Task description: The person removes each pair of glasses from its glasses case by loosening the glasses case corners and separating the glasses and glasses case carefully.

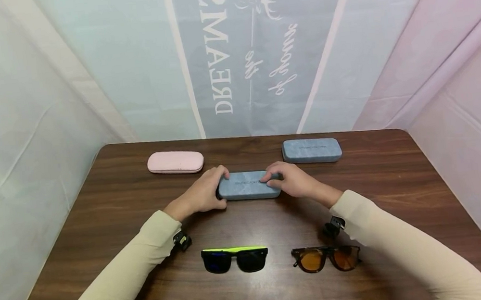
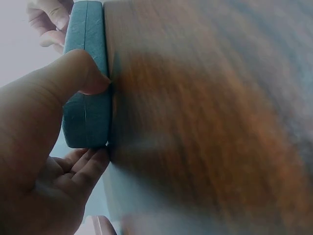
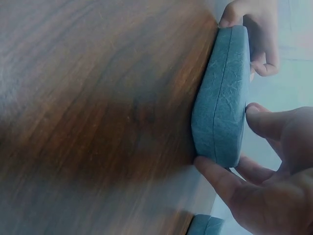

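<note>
A closed blue glasses case (image 1: 248, 188) with lettering on its lid lies flat on the wooden table between both hands. My left hand (image 1: 205, 190) grips its left end; in the left wrist view the thumb (image 2: 90, 78) presses the case's front side, and the other fingers reach round the end. At the other end, my right hand (image 1: 292, 179) holds the case by its lid and right end. The right wrist view shows a seam (image 3: 222, 93) running shut along the case's side, with digits at the lid and at the end near the tabletop.
Behind the hands stand a pink glasses case (image 1: 175, 162) on the left and a second blue glasses case (image 1: 312, 150) on the right. Nearer me lie black-and-lime sunglasses (image 1: 235, 260) and orange-lensed sunglasses (image 1: 327, 259). Printed cloth (image 1: 136, 63) hangs behind the table (image 1: 110, 201).
</note>
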`<state>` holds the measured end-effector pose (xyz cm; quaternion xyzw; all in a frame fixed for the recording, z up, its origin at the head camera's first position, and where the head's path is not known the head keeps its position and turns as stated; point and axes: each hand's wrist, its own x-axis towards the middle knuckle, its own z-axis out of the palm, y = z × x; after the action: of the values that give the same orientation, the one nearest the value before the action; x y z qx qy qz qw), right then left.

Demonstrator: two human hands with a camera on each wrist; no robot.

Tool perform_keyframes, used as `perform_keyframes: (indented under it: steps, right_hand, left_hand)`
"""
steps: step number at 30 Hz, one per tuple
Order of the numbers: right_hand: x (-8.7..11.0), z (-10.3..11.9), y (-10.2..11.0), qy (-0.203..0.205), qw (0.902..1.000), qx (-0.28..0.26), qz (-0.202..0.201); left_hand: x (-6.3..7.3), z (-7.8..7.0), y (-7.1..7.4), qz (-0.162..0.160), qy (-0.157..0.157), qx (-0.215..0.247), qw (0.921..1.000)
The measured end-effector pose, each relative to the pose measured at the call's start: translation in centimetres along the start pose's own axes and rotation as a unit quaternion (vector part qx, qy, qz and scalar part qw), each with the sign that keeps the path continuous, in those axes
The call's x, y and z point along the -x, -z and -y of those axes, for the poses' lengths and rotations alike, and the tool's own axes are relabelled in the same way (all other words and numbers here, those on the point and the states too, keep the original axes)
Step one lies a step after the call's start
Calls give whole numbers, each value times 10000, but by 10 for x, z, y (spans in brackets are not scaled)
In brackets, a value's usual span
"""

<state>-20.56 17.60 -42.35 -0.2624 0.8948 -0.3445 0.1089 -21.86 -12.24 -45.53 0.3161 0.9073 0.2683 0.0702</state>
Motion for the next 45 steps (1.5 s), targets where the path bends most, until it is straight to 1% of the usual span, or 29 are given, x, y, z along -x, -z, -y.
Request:
perform_keyframes:
  steps: [6, 12, 18, 22, 26, 30, 35, 37, 45]
  right_hand:
    - [-1, 0, 0, 59, 10000, 11, 22]
    - [-2, -2, -1, 237, 9997, 37, 76]
    - [-1, -1, -1, 484, 9978, 405, 219]
    - [1, 3, -2, 534, 9952, 756, 304]
    - [2, 6, -4, 560, 9928, 994, 373]
    - [2, 7, -7, 535, 9920, 1077, 383]
    - [2, 8, -9, 389, 9912, 1204, 388]
    - [2, 9, -10, 361, 9900, 1301, 409]
    - [2, 6, -15, 163, 9842, 1701, 474]
  left_hand:
    - [1, 0, -1, -17, 27, -6, 10000]
    - [2, 0, -1, -16, 38, -30, 10000]
    - [2, -1, -1, -72, -27, 89, 9999]
    - [2, -1, 0, -40, -25, 153, 9999]
    - [2, 0, 1, 19, 6, 208, 9998]
    - [2, 0, 1, 74, 1, 282, 9996]
    - [2, -1, 2, 122, 48, 238, 9996]
    - [3, -2, 2, 138, 88, 195, 9997]
    - [2, -3, 1, 121, 83, 103, 9998]
